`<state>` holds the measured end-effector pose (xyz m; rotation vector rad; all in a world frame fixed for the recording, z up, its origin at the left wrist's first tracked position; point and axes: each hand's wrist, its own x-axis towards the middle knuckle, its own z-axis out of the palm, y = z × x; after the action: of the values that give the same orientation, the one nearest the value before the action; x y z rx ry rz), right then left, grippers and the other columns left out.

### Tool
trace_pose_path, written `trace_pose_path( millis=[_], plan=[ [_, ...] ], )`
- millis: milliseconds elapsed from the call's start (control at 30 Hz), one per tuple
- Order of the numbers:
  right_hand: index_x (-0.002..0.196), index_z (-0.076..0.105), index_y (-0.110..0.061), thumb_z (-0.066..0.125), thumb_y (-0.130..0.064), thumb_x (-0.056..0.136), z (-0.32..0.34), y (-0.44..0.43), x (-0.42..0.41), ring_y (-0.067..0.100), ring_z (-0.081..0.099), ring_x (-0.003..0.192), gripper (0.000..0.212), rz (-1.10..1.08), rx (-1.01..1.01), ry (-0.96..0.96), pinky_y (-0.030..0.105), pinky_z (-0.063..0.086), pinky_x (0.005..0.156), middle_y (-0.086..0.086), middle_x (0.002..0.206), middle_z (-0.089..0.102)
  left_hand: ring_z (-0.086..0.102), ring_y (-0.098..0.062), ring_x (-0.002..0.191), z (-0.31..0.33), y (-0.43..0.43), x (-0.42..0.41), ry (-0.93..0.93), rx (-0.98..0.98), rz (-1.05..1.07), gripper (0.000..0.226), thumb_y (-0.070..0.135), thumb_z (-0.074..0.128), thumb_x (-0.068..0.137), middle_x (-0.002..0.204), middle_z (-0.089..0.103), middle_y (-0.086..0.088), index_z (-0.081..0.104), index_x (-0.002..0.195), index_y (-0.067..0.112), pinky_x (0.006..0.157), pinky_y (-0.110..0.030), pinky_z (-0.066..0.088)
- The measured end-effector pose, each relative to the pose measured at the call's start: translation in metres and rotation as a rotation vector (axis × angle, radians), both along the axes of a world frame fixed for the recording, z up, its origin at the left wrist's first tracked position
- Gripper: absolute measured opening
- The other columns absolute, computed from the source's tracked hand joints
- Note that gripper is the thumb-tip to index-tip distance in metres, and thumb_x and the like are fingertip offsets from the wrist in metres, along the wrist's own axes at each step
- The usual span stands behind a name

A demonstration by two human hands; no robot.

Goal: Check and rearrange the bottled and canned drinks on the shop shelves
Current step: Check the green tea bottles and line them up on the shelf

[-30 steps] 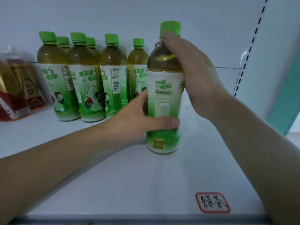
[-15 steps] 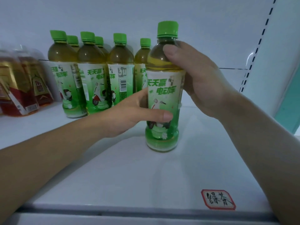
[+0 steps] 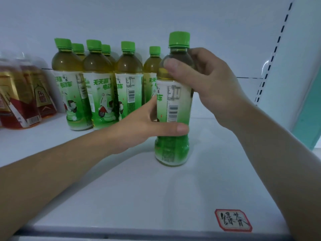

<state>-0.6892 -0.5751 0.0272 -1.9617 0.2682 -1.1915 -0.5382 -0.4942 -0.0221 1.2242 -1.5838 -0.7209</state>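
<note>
A green-capped bottle of green tea [image 3: 174, 105] stands upright on the white shelf [image 3: 139, 188], its barcode side facing me. My left hand [image 3: 139, 126] grips the bottle's lower body, thumb across the front. My right hand [image 3: 205, 84] grips its shoulder from the right, fingers curled round below the cap. To the left, several identical green tea bottles [image 3: 97, 87] stand grouped near the back wall.
Red and gold drink bottles [image 3: 26, 98] stand at the far left of the shelf. A red-bordered handwritten label [image 3: 232, 220] is stuck near the shelf's front edge. A white slotted upright [image 3: 271, 58] and side panel bound the shelf on the right.
The held bottle has been turned about its axis: its picture side faced me half a second ago, the barcode side faces me now. Both hands stay on it.
</note>
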Motion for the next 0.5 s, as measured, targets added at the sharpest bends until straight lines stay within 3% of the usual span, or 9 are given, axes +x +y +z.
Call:
trace_pose_path(
  millis=[67, 167, 267, 400, 500],
  plan=[
    [0.109, 0.064, -0.026, 0.078, -0.056, 0.069, -0.001, -0.001, 0.001, 0.001, 0.070, 0.089, 0.053, -0.046, -0.015, -0.002, 0.019, 0.052, 0.075, -0.014, 0.096, 0.074, 0.064, 0.001, 0.112, 0.000, -0.003, -0.006, -0.022, -0.032, 0.088, 0.082, 0.038, 0.091, 0.056, 0.117, 0.070, 0.020, 0.049, 0.127, 0.037, 0.094, -0.025, 0.053],
    [0.113, 0.064, -0.026, 0.069, -0.052, 0.085, 0.000, -0.003, 0.000, 0.004, 0.070, 0.096, 0.039, 0.045, 0.052, 0.047, 0.027, 0.053, 0.083, -0.012, 0.102, 0.073, 0.068, -0.006, 0.109, 0.002, -0.006, 0.003, 0.042, -0.021, 0.066, 0.075, 0.023, 0.089, 0.065, 0.117, 0.072, 0.011, 0.051, 0.129, 0.029, 0.091, -0.026, 0.055],
    [0.117, 0.066, -0.023, 0.065, -0.041, 0.089, 0.001, -0.003, -0.003, 0.008, 0.072, 0.099, 0.033, 0.080, 0.039, 0.062, 0.028, 0.055, 0.085, -0.009, 0.106, 0.075, 0.065, -0.012, 0.116, 0.001, -0.002, 0.008, 0.062, 0.022, -0.031, 0.071, 0.017, 0.082, 0.066, 0.121, 0.071, 0.007, 0.052, 0.129, 0.027, 0.097, -0.027, 0.053],
    [0.112, 0.064, -0.026, 0.079, -0.053, 0.076, 0.000, -0.001, 0.000, 0.003, 0.072, 0.091, 0.048, -0.086, -0.029, 0.041, 0.023, 0.055, 0.078, -0.011, 0.102, 0.073, 0.066, 0.010, 0.096, -0.001, -0.005, -0.011, 0.007, -0.037, 0.052, 0.065, 0.027, 0.089, 0.062, 0.099, 0.072, 0.029, 0.051, 0.114, 0.039, 0.076, -0.009, 0.052],
    [0.118, 0.060, -0.028, 0.071, -0.060, 0.076, 0.000, 0.002, 0.000, 0.000, 0.071, 0.091, 0.055, -0.047, 0.008, 0.101, 0.020, 0.054, 0.076, -0.013, 0.103, 0.072, 0.068, 0.007, 0.092, -0.001, -0.005, -0.008, 0.040, -0.084, 0.091, 0.063, 0.028, 0.084, 0.057, 0.095, 0.073, 0.024, 0.053, 0.112, 0.034, 0.071, -0.009, 0.052]
  ],
)
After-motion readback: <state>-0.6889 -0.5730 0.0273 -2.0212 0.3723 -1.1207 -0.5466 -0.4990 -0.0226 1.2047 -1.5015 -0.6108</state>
